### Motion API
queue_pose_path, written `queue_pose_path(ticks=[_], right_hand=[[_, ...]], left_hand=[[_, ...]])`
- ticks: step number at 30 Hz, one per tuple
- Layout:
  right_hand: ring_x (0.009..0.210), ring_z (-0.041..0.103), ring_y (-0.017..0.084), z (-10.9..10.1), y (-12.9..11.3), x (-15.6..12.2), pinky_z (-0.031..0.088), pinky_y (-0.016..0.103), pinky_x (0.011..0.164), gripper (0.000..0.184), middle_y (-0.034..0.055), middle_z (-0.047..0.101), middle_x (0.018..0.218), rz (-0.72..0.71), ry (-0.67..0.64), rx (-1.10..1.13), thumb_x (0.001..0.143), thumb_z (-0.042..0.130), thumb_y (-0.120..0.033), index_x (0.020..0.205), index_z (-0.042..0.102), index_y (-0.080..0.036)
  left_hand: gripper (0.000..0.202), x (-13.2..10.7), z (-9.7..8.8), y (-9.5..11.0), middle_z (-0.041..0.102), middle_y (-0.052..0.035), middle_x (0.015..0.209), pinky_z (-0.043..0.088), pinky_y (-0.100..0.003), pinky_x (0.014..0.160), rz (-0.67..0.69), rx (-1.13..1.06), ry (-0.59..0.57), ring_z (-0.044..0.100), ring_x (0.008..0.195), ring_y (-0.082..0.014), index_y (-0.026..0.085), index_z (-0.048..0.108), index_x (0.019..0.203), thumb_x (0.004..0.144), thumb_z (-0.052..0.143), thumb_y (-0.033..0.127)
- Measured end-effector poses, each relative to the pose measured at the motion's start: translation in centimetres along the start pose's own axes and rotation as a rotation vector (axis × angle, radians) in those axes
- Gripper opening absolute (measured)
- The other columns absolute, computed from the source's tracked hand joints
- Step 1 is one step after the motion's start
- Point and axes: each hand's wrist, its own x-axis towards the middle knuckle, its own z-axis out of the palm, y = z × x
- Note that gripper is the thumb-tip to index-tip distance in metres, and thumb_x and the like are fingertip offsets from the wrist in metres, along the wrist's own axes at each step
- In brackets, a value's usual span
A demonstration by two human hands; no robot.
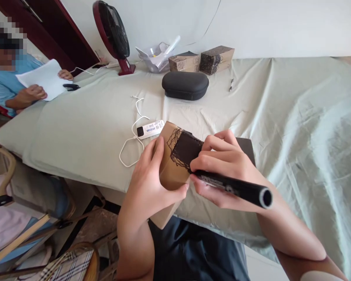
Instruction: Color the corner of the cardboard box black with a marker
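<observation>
A brown cardboard box (175, 180) is tilted at the table's front edge, above my lap. Wrapped around its near end, my left hand (148, 177) grips it with the thumb along one side. My right hand (225, 168) is closed on a black marker pen (236, 189), whose back end points toward me. The pen's tip is hidden by my fingers, close to the box's drawn face. On that face is a dark filled patch (187, 148) with scribbled black lines around it. Behind my right hand shows a dark flat thing (246, 148), partly covered.
A white power bank (150, 129) with a white cable (125, 150) lies just beyond the box. Farther back are a black zip case (185, 86), two drawn-on boxes (216, 59), a pen (231, 85), a plastic basket (155, 62) and a fan (114, 35). A person at left holds paper (43, 80).
</observation>
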Motion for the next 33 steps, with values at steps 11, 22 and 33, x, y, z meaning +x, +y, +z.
queue_pose_path(ticks=[11, 22, 33], right_hand=[[0.078, 0.055, 0.019, 1.1, 1.0, 0.3, 0.034, 0.042, 0.084, 0.01, -0.0016, 0.069, 0.077, 0.069, 0.04, 0.057, 0.099, 0.067, -0.017, 0.092, 0.061, -0.023], [0.079, 0.057, 0.018, 1.7, 1.3, 0.2, 0.035, 0.042, 0.085, 0.009, -0.0014, 0.066, 0.074, 0.086, 0.021, 0.109, 0.096, 0.065, -0.016, 0.089, 0.063, -0.022], [0.069, 0.056, 0.016, 2.2, 2.5, 0.2, 0.043, 0.037, 0.072, 0.012, -0.0019, 0.062, 0.072, 0.178, 0.234, 0.125, 0.092, 0.068, -0.015, 0.086, 0.061, -0.022]], left_hand=[[0.118, -1.8, 0.8, 1.0, 0.04, -0.018, 0.171, 0.046, -0.069, 0.119, 0.09, 0.186, -0.058, 0.045, 0.153, -0.0483, 0.031, 0.021, 0.17, 0.072, 0.086, 0.043], [0.119, -2.0, 1.0, 1.0, 0.042, -0.0164, 0.168, 0.047, -0.067, 0.119, 0.119, 0.15, -0.067, 0.047, 0.151, -0.0475, 0.034, 0.023, 0.169, 0.069, 0.087, 0.038], [0.116, -2.2, 0.8, 0.6, 0.04, -0.0183, 0.169, 0.047, -0.065, 0.12, 0.165, 0.157, -0.055, 0.047, 0.152, -0.0447, 0.026, 0.023, 0.169, 0.071, 0.083, 0.039]])
